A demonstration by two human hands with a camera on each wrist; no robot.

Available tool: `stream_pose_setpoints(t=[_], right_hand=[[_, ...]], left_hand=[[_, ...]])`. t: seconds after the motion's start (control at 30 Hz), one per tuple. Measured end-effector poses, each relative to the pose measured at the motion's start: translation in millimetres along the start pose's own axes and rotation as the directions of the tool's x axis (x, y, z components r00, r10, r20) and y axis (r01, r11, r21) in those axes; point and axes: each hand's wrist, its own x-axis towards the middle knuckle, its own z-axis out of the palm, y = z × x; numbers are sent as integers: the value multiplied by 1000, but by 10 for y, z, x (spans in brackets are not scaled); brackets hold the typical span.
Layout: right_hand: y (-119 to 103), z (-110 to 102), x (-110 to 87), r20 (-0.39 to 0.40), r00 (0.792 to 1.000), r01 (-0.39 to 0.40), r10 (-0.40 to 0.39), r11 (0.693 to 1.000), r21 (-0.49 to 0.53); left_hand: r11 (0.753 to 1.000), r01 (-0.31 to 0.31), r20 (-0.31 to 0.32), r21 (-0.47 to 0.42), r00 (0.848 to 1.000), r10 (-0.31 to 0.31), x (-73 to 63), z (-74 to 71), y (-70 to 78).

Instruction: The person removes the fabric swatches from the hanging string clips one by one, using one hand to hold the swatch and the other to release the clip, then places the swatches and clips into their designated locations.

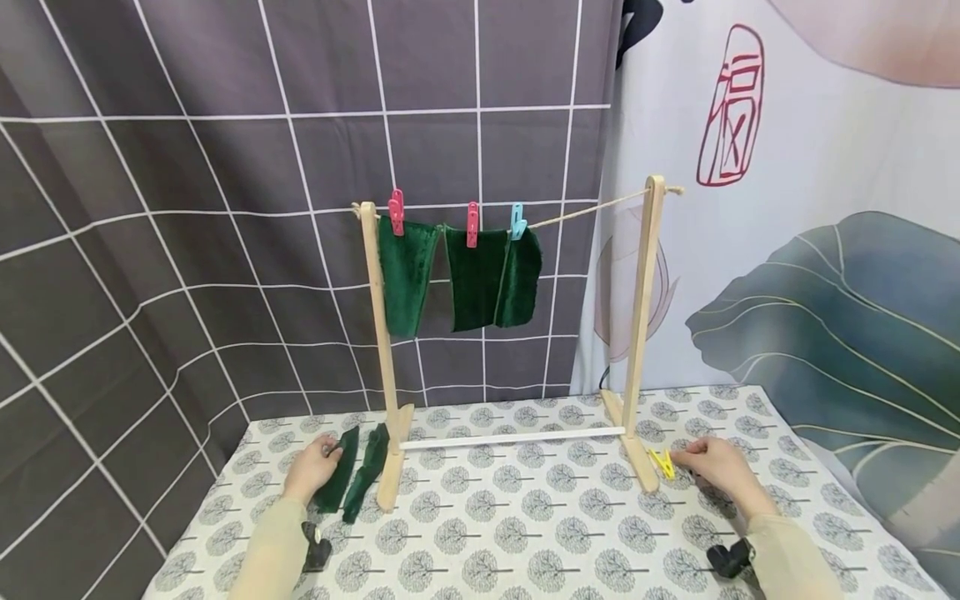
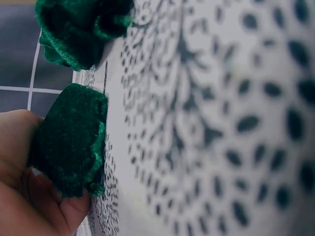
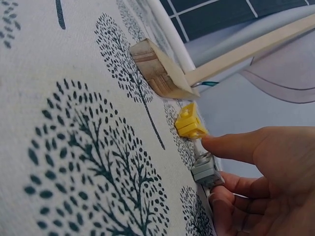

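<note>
My left hand (image 1: 309, 468) pinches a dark green velvet cloth (image 1: 339, 472) at its upper left edge, close over the table. In the left wrist view this cloth (image 2: 69, 142) lies between thumb and fingers. A second green cloth (image 1: 367, 472) lies crumpled just right of it, beside the stand's left foot. My right hand (image 1: 718, 468) is at the right foot of the stand. Its thumb and fingers pinch a grey clothespin (image 3: 206, 170) low at the tabletop. A yellow clothespin (image 3: 189, 121) stands beside the thumb tip, close to the wooden foot.
A wooden stand (image 1: 639, 317) carries a rope line (image 1: 588, 210). Green cloths (image 1: 408, 283) hang on its left half under two pink clothespins (image 1: 472, 223) and one blue clothespin (image 1: 517, 222). A white bar (image 1: 513, 437) joins the feet low over the tree-print tablecloth (image 1: 517, 533).
</note>
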Motion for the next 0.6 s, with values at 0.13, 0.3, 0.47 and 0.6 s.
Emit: stream_pose_setpoints(t=[0.13,0.3,0.47,0.6], right_hand=[[-2,-16,0,14,1000,-14,14,1000,16],[-21,-46,-31,38,999,-9,8,1000,26],[-40,-50,-20,55,998,-9,8,1000,28],[-16,-57,-10,68,998,-18,15,999,35]], left_hand=[[1000,11,5,-2,1000,-11,1,-4,-9],[1000,0,5,-18,1000,0,-2,2,-20],[999,-38,-5,-33,999,38,-21,-13,-52],[998,-45,9,-42,999,46,-70,-52,-22]])
